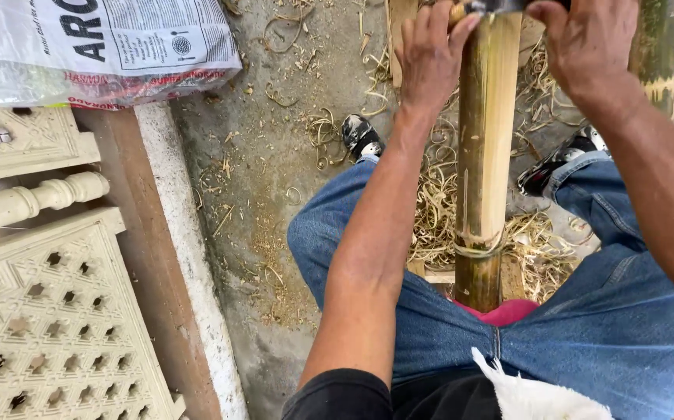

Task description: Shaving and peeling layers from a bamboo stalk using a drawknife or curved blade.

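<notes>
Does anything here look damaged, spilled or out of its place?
Pale curled shavings lie scattered over the concrete floor, thickest around the bamboo pole that both hands grip, left hand and right hand. The pole's skin looks scraped pale. Nothing else stands out.

Bamboo pole (483, 155): upright between jeans-clad knees, butt near a pink cloth (508, 311). Left hand (430, 58) and right hand (586, 47): both grip a dark blade (500, 6) across the pole's top. Shavings (438, 210): strewn on concrete floor (259, 155). Printed sack (103, 47): upper left, above cream lattice panels (49, 311).
</notes>
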